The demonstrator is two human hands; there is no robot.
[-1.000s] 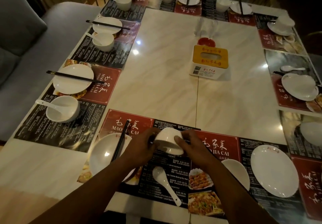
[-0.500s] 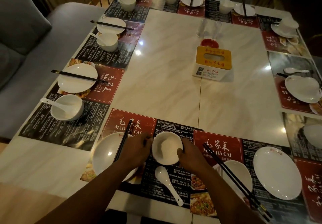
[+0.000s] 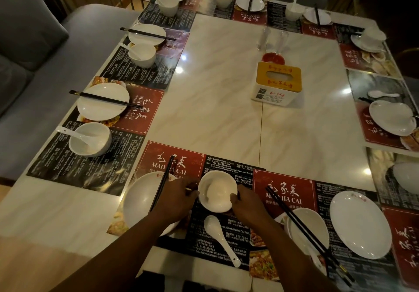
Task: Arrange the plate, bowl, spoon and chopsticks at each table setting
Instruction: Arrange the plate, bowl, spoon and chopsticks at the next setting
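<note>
Gripping the white bowl (image 3: 217,193) at its sides, left hand (image 3: 176,201) at nine o'clock, right hand (image 3: 247,205) at three. On release, could knock the chopsticks (image 3: 162,187) at nine off the plate (image 3: 136,201).

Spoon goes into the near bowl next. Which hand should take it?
Right, probably. The left hand and right hand both hold the bowl. The spoon lies just below it, and its handle angles toward the right arm's side.
</note>
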